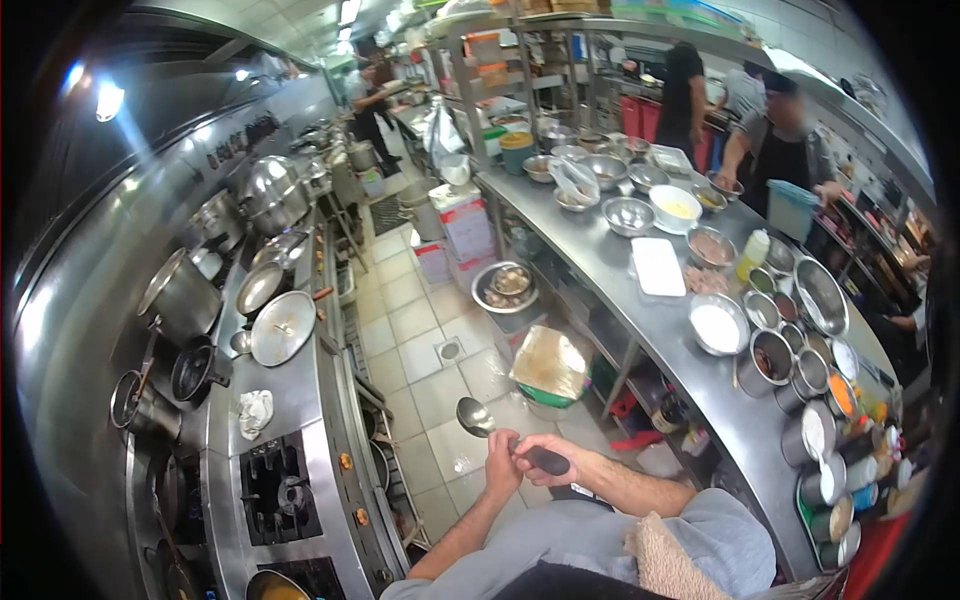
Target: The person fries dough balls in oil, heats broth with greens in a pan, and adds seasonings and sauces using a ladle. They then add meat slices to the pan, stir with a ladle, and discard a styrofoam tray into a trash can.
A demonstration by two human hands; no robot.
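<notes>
Left hand [502, 464] and right hand [545, 462] are gripping a metal ladle [476, 418] above the kitchen aisle

The ladle is hanging in front of the wearer's body, its round bowl pointing forward over the tiled floor [430, 395] and its dark handle running back between the hands. The left hand is closing its fingers around the handle on the side nearer the bowl. The right hand is sitting just beside it, its fingers curling at the thicker dark end; how its fingertips are pressing cannot be told.

Beyond the hands, a green tub [573, 391] is standing on the floor with a flat tan cover [550, 360] lying over its top. On the wearer's left, a gas burner [291, 495] is sitting in the steel range, with a crumpled white cloth [255, 413] lying behind it and a round metal pan [285, 335] resting farther along.

On the right, a long steel counter [655, 325] is carrying a white tray [657, 267], a squeeze bottle [753, 253] and a bowl of white contents [718, 323]. Across it, a co-worker in a dark apron [785, 165] is reaching one hand to a metal bowl [725, 185]. A beige towel [668, 560] is draping over the wearer's grey shirt [560, 545].
</notes>
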